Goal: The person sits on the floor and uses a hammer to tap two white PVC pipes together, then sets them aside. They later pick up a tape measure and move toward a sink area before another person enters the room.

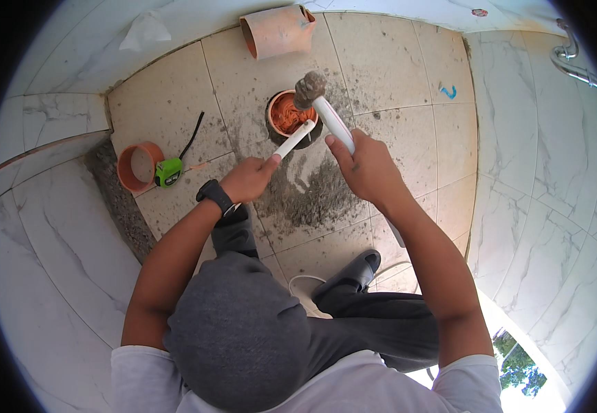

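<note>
My right hand [370, 165] is wrapped round the white handle of a hammer [333, 122]. The hammer's head is crusted with grey mortar and hangs over the rim of an orange pipe [271, 113] set in the floor. Crumpled orange material [288, 115] fills the pipe's mouth. In my left hand [251, 177] is a slim white bar [293, 141], slanting up to the right. Its far end, with a small dark spot, lies over the pipe's lower right edge, below the hammer head; whether it touches the rim I cannot tell.
Grey mortar crumbs [319, 196] spread over the tiles. Left lie an orange pipe ring [125, 168], a green tape measure [169, 172] and a black strip [192, 138]. A larger orange pipe piece [281, 34] lies by the far wall. Chrome plumbing [573, 65] juts from the right wall.
</note>
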Tool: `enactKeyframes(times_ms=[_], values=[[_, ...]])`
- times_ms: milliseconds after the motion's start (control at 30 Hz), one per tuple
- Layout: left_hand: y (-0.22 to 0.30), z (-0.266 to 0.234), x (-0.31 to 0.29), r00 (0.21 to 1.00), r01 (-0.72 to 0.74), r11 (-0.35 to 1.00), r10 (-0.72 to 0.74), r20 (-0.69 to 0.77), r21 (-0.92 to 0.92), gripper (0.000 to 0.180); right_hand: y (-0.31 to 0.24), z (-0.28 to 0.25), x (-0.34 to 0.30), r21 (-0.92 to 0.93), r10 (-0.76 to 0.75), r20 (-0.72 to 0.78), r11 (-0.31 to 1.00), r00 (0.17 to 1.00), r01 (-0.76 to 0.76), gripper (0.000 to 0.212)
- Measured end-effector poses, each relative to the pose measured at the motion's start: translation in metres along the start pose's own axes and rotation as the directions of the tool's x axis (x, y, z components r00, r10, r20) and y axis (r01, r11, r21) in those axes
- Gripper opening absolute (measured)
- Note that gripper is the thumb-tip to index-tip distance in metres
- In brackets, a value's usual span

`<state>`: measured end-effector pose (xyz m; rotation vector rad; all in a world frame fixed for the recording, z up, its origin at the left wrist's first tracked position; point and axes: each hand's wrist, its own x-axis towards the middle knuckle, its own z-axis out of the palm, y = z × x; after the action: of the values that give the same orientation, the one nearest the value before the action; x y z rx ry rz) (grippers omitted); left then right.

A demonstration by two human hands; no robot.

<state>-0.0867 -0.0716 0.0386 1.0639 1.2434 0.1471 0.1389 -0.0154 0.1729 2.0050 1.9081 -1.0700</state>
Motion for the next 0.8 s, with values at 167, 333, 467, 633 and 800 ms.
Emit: enactKeyframes(times_ms=[167,333,467,633,800], values=[[0.005,-0.001,0.004,1.000,0.006,0.988,-0.004,-0.014,0.153,0.073,0.006,-0.008,-0.001,-0.075,0.058,0.049,0.996,0.997,-0.054,0.052],[0.004,0.000,0.004,1.000,0.014,0.988,-0.013,-0.001,0.155,0.072,0.011,0.002,-0.015,0.094,0.045,-0.051,0.995,0.998,-0.040,0.053],[0.007,0.002,0.004,0.998,-0.021,0.959,0.035,-0.044,0.284,0.071,0.018,0.017,-0.016,-0.022,0.110,0.030,0.994,0.993,-0.109,0.052],[0.011,0.004,0.002,0.997,-0.049,0.947,0.067,-0.047,0.316,0.067,0.027,0.026,-0.026,0.132,0.060,-0.057,0.990,0.997,-0.052,0.051],[0.019,0.004,0.002,0.995,-0.008,0.892,0.053,-0.086,0.452,0.070,0.031,0.039,-0.033,0.112,0.137,-0.053,0.985,0.989,-0.131,0.050]])
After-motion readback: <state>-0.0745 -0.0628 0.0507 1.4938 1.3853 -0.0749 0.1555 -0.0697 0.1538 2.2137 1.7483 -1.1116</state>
